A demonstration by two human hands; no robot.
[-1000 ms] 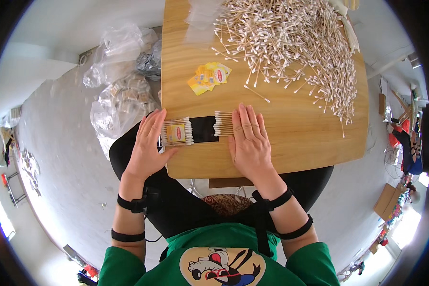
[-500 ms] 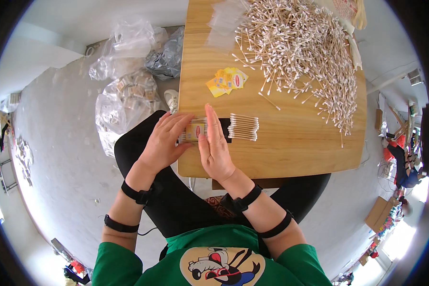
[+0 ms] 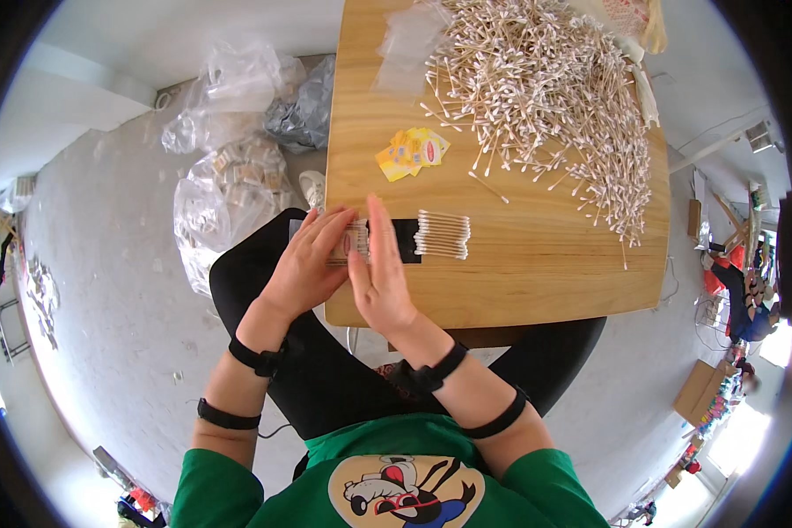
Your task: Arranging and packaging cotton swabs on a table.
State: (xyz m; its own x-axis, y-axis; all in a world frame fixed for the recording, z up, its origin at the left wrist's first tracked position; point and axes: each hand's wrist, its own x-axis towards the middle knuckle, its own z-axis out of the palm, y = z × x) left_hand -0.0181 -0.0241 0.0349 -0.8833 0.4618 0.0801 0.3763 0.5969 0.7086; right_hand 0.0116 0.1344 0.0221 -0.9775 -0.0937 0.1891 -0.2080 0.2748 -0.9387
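Note:
At the table's left front edge, my left hand (image 3: 306, 267) curls its fingers and thumb around a clear plastic bag (image 3: 296, 229) that sticks out past the fingers. A bundle of cotton swabs (image 3: 350, 245) with a printed card shows through the plastic between my hands. My right hand (image 3: 381, 280) stands on edge with its fingers stretched out straight, its palm side against the bundle's right end. Behind it lies a flat black strip (image 3: 406, 240). Just right of that, a neat row of cotton swabs (image 3: 443, 235) lies side by side on the wooden table (image 3: 519, 282).
A big loose heap of cotton swabs (image 3: 554, 97) covers the table's far right. Yellow cards (image 3: 412, 153) and a stack of clear bags (image 3: 407, 53) lie left of it. On the floor to the left stand large plastic sacks of packets (image 3: 229, 198) and a grey bag (image 3: 304, 114).
My right hand has moved slightly left, toward my left hand. The bundle with its yellow card has slid left and now sits under the bag's plastic.

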